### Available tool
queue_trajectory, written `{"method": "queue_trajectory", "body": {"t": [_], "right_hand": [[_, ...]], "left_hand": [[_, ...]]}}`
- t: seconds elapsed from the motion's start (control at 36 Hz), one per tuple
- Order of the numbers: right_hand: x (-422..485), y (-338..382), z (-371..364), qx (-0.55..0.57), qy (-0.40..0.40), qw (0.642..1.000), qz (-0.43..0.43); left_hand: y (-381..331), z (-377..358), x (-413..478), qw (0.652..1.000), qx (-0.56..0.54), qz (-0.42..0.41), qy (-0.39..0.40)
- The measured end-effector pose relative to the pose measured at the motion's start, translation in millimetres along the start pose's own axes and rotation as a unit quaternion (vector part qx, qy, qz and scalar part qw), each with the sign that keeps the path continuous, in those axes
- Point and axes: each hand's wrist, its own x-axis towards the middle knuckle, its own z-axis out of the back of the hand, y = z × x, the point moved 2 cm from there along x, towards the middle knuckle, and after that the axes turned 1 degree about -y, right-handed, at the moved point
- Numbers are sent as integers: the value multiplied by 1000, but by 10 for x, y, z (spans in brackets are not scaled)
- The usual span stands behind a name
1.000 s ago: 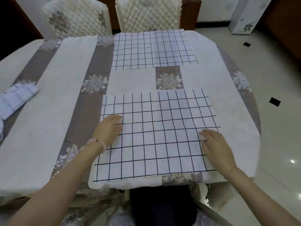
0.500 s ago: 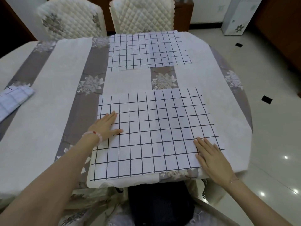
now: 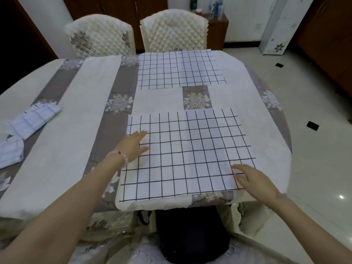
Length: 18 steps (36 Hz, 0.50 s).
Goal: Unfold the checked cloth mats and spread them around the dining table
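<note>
A white checked mat point(image 3: 186, 153) lies flat and unfolded on the near side of the dining table point(image 3: 76, 130). My left hand point(image 3: 133, 144) rests flat on its left edge, fingers apart. My right hand point(image 3: 253, 181) lies flat on its near right corner, fingers spread. A second unfolded checked mat point(image 3: 179, 70) lies at the far side of the table. Two folded checked mats point(image 3: 34, 119) sit at the table's left, one point(image 3: 10, 153) nearer to me.
Two quilted cream chairs point(image 3: 174, 31) stand behind the far edge of the table. A dark chair seat point(image 3: 190, 235) is below the near edge. Tiled floor point(image 3: 314, 149) lies to the right. A cabinet with bottles stands at the back.
Both hands slid a little outward and toward me over the near mat. The camera view tilted up, showing more of the chairs and the folded mats.
</note>
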Motion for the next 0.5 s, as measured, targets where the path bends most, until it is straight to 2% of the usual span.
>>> {"method": "queue_trajectory", "body": {"t": [0.14,0.25,0.39,0.5], "right_hand": [[-253,134,77,15,-9,1000,-24],[-449,272,122,64,-27,997,-22],[-693,544,90,170,-48,984,-2],[-859,897,-26,207,-40,977,32]], "left_hand": [[-107,201,-395,994,-78,9,-75],[-201,347,-877,975,-172,30,-139],[-212,351,-1702,924,-315,64,-206],[-191,188,-2413,876,-393,103,-261]]}}
